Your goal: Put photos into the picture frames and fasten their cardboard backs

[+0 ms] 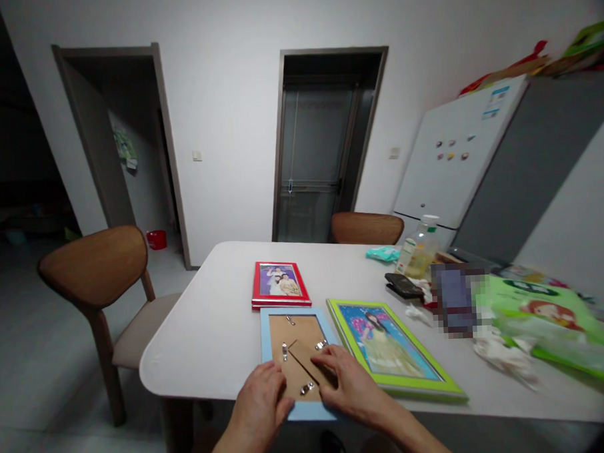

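At the table's (201,338) near edge, the face-down blue frame (265,331) is touched by a curled left hand (259,396), grip unclear, and a part-open, apparently empty right hand (349,383), its backing (302,328) seemingly seated, clip (285,351) fastening unclear, the red frame (280,282) and green frame (387,339) already filled.

White counter (197,351), rounded corners, smooth top. At near edge: light-blue frame (297,330), back up, brown backing board showing. Just beyond it: red frame (255,282), picture up. Just right of light-blue frame: larger lime-green frame (387,343), picture up. Farther right: crumpled teal packet (383,253), bottle (417,253) of yellowish liquid, black wallet-like item (403,286), crumpled white tissue (505,352), green plastic package (550,309).
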{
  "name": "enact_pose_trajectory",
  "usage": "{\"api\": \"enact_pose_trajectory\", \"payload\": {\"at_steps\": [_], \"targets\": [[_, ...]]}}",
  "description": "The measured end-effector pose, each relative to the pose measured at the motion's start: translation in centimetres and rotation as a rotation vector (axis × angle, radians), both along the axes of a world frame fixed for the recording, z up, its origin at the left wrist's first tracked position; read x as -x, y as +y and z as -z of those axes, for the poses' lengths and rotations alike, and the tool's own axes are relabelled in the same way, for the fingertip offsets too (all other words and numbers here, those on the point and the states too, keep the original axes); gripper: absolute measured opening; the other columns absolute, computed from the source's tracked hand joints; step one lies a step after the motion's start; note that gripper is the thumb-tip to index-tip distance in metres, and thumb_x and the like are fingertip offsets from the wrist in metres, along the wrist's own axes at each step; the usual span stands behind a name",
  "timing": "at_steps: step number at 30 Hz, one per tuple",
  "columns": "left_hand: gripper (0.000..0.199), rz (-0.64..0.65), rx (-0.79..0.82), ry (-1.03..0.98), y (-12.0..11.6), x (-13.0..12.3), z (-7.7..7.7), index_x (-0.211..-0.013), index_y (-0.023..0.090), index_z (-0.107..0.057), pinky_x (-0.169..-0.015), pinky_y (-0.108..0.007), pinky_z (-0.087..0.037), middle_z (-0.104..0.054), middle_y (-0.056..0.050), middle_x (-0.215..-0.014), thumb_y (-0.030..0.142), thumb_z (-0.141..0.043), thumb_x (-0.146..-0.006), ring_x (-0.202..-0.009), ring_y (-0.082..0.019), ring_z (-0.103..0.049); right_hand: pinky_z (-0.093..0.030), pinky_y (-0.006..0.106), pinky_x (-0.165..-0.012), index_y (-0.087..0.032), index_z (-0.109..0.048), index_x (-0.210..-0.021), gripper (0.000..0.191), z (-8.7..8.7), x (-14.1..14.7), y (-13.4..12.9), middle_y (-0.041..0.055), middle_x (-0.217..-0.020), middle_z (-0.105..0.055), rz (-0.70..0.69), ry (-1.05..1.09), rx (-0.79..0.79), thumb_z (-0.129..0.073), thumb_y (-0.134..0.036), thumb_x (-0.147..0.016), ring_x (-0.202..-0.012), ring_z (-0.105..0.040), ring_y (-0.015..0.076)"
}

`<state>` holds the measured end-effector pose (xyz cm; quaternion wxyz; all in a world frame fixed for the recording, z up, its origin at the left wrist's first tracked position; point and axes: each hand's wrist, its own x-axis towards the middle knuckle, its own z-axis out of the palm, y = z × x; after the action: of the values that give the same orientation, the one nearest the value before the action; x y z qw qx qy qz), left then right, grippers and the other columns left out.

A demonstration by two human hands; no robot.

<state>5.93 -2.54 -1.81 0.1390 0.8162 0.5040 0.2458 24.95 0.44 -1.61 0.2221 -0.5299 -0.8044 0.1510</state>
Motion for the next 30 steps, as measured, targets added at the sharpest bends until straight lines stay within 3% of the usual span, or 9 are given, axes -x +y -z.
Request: {"api": "enact_pose_trajectory", "payload": {"at_steps": [4, 7, 9, 13, 17, 30], "targets": [[0.020, 0.020, -0.003, 0.034, -0.4, 0.1, 0.3, -0.087, 0.016, -0.055, -0.095, -0.040, -0.032, -0.056, -0.011, -0.109, 0.020, -0.059, -0.068, -0.109, -0.023, -0.044, -0.035, 0.028, -0.080, -0.018, -0.060, -0.094, 0.040, 0.9, 0.5, 0.0, 0.0069, -0.092, -0.052, 0.033, -0.028, -0.070, -0.049, -0.014, -0.057, -0.088, -0.046, 0.0186], [0.036, 0.076, 0.008, 0.058, -0.4, 0.1, 0.9, -0.093, 0.018, -0.053, -0.097, -0.048, -0.024, -0.048, -0.011, -0.120, 0.030, -0.066, -0.062, -0.113, -0.025, -0.040, -0.034, 0.028, -0.081, -0.018, -0.059, -0.095, 0.033, 1.4, 0.0, 0.5, 0.0068, -0.094, -0.052, 0.016, -0.013, -0.103, -0.048, -0.019, -0.064, -0.089, -0.046, 0.0179], [0.037, 0.094, 0.020, 0.061, -0.3, 0.1, 1.2, -0.091, 0.019, -0.052, -0.098, -0.050, -0.021, -0.047, -0.011, -0.121, 0.033, -0.066, -0.060, -0.113, -0.025, -0.039, -0.034, 0.028, -0.081, -0.017, -0.059, -0.094, 0.029, 1.6, -0.6, 1.1, 0.0074, -0.093, -0.052, 0.048, -0.013, -0.134, -0.044, -0.021, -0.070, -0.089, -0.046, 0.0173], [0.035, 0.080, 0.044, 0.057, 0.0, 0.1, 1.3, -0.087, 0.018, -0.053, -0.098, -0.049, -0.020, -0.048, -0.011, -0.120, 0.033, -0.067, -0.059, -0.113, -0.024, -0.040, -0.033, 0.029, -0.080, -0.017, -0.062, -0.089, 0.028, 1.6, -1.2, 2.5, 0.0076, -0.088, -0.052, 0.163, -0.109, -0.185, -0.038, -0.019, -0.075, -0.087, -0.044, 0.0179], [0.036, 0.057, 0.067, 0.071, -0.1, -0.1, 0.9, -0.088, 0.018, -0.054, -0.098, -0.048, -0.020, -0.048, -0.011, -0.121, 0.032, -0.068, -0.058, -0.113, -0.024, -0.040, -0.032, 0.029, -0.080, -0.018, -0.063, -0.081, 0.026, 1.6, -1.1, 3.1, 0.0073, -0.088, -0.050, 0.145, -0.190, -0.199, -0.038, -0.015, -0.073, -0.087, -0.042, 0.0183], [0.045, 0.014, 0.110, 0.077, -0.7, -0.3, -0.1, -0.101, 0.016, -0.052, -0.099, -0.045, -0.021, -0.049, -0.011, -0.120, 0.031, -0.065, -0.060, -0.114, -0.023, -0.039, -0.032, 0.027, -0.079, -0.014, -0.059, -0.074, 0.023, 2.2, -1.0, 3.1, 0.0073, -0.084, -0.050, 0.185, -0.107, -0.198, -0.037, -0.009, -0.068, -0.083, -0.042, 0.0172]]}}
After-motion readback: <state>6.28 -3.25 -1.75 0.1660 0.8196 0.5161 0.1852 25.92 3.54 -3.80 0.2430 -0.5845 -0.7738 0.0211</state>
